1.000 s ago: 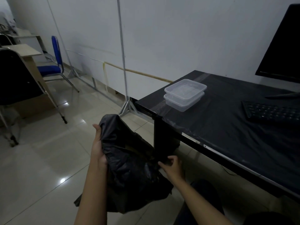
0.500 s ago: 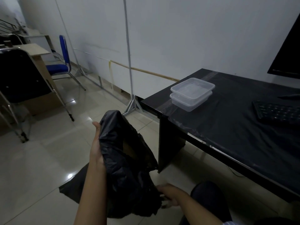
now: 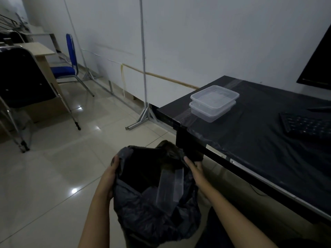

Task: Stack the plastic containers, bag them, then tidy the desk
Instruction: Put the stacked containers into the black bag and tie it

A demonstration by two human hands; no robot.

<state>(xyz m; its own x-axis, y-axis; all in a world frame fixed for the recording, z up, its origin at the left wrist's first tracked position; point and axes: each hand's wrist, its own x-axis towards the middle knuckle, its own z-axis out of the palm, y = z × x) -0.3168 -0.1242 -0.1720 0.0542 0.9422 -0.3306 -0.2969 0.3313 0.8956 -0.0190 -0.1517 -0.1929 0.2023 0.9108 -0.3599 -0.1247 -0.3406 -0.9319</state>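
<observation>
Containers (image 3: 214,102), two clear plastic tubs, sat stacked near the desk (image 3: 259,145) corner. They looked light, thin and slightly flexible, best lifted by both long sides under the rim. Below the desk edge, the left hand (image 3: 110,178) and right hand (image 3: 194,170) each gripped a side of a soft black bag (image 3: 154,192), holding its mouth open.

**Hidden and cut off**

Inside my crumpled black plastic bag (image 3: 154,197) everything is too dark to make out. The black flat monitor (image 3: 317,63) and black keyboard (image 3: 304,125) run off the right edge. My forearms leave the near edge.
</observation>
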